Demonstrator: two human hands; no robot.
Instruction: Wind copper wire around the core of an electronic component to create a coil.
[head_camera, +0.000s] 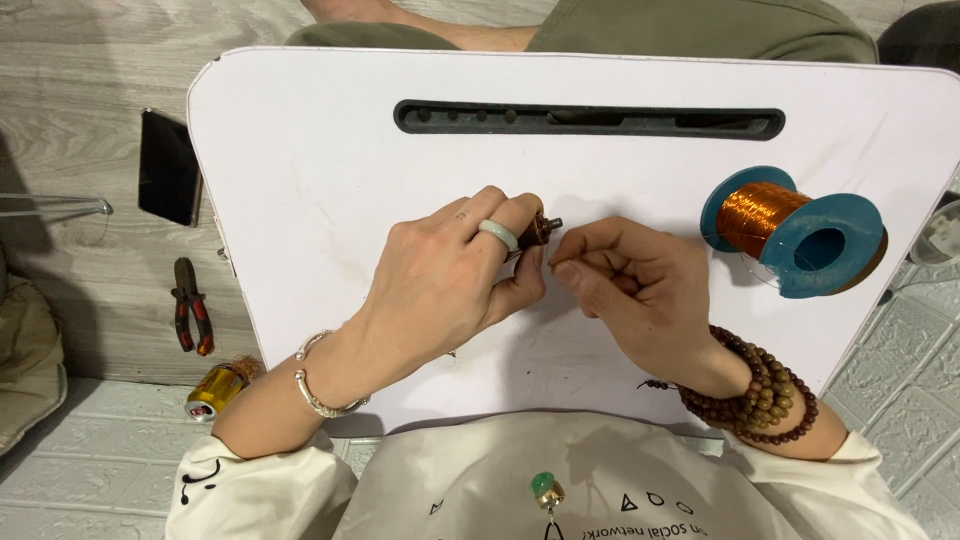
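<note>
Two hands are meeting over a small dark cylindrical piece with a metal tip (540, 229) at the middle of the white lap surface (320, 150): the left hand (450, 270) is pinching it, the right hand (625, 275) closing its grip on something too fine to see. Winding seems underway; steady tension is needed. A blue spool of copper wire (790, 235) is sitting right; red-handled pliers (190, 305) are lying on the wooden floor (80, 90).

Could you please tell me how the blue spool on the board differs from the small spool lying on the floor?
The blue spool of copper wire is larger, with blue flanges, and lies on the white board. The small spool has shiny golden-yellow winding, a metallic end, and lies on the floor. Both lie on their sides.
</note>
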